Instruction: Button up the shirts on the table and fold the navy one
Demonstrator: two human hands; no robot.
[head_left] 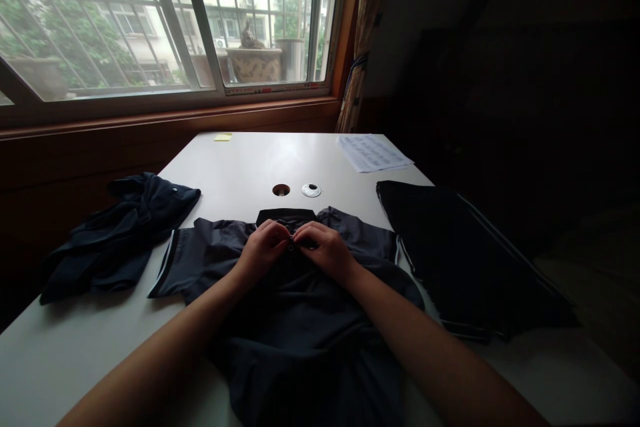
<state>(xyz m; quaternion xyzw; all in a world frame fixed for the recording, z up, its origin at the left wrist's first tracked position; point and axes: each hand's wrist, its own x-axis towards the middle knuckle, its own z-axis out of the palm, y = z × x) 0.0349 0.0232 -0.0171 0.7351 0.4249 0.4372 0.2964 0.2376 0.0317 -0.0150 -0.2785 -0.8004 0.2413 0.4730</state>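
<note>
A dark short-sleeved polo shirt (295, 320) lies spread on the white table, its black collar (285, 215) toward the window and white trim on its sleeve edges. Just below the collar, at the front opening, my left hand (265, 247) pinches the fabric with thumb and fingertips. My right hand (323, 247) pinches the same spot from the other side, and the fingertips of both nearly meet. A small round button (291, 247) shows between them. What exactly lies inside each pinch is partly hidden by the fingers.
A crumpled dark garment (125, 233) lies at the left edge of the white table (240, 167). Dark folded clothing with white trim (465, 253) lies on the right. Paper sheets (373, 152), a yellow note (223, 137), a cable hole (281, 191) and a round cover (311, 191) are farther back.
</note>
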